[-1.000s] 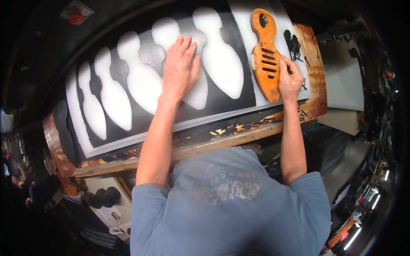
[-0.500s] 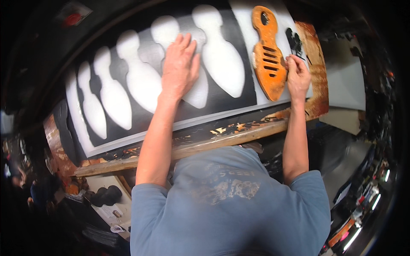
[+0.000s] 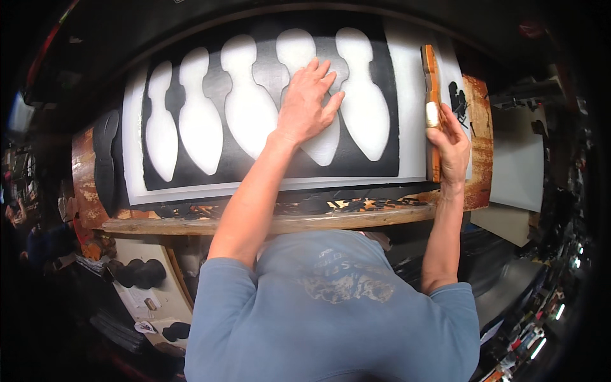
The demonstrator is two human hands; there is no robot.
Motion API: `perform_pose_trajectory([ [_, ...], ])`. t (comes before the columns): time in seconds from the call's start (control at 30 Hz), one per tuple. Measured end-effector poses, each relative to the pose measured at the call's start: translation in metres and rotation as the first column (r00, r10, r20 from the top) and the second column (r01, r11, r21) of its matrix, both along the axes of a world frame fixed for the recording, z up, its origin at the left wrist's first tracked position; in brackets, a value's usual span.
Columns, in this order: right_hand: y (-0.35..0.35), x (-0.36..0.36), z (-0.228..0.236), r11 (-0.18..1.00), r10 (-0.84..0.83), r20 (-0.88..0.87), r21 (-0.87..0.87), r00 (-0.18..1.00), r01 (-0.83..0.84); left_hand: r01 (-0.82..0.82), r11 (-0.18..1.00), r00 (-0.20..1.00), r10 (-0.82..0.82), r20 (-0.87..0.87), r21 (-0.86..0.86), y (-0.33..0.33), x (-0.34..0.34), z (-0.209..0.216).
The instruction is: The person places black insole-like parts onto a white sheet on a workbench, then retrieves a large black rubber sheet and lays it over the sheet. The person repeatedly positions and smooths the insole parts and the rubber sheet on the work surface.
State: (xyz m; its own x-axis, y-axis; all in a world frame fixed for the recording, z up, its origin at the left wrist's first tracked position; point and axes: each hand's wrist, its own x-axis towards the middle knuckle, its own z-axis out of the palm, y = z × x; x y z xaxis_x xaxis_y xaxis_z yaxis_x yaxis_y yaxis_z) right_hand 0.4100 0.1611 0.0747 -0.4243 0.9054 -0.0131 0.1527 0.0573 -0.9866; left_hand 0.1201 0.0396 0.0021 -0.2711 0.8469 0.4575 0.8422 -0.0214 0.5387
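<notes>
My left hand (image 3: pixel 310 102) lies flat with fingers spread across the fourth sole-shaped opening of a black sheet (image 3: pixel 232 163), touching the sheet around it. Through the openings shows the white board (image 3: pixel 412 146) underneath. At the board's right end my right hand (image 3: pixel 452 146) grips an orange sole-shaped cutting die (image 3: pixel 433 83), thumb on the near side. The die stands tipped up on edge, its narrow side facing up; its slotted face is turned out of sight. I cannot tell whether its lower edge touches the board.
Dark scraps (image 3: pixel 458 105) lie right of the die. A black sole-shaped piece (image 3: pixel 105 159) rests at the left end. Offcuts fill the gap behind the wooden front rail (image 3: pixel 273 224). A pale panel (image 3: pixel 515 159) stands at right.
The orange die has gone from lying flat, slots up, to standing on edge in my right hand. My left hand stays on the sheet. The whole view has shifted and turned.
</notes>
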Motion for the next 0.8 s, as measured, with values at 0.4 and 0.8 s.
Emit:
perform_pose_trajectory([
  [0.4,-0.087,-0.043,-0.005,0.758,-0.169,-0.619,-0.579,0.767,-0.301,0.365,0.916,0.835,-0.402,0.376,0.168,-0.074,0.128,0.055],
  [0.8,-0.085,-0.069,-0.025,0.748,0.033,-0.626,-0.502,0.779,-0.435,0.128,0.928,0.57,-0.357,0.74,0.349,-0.109,0.106,0.034],
])
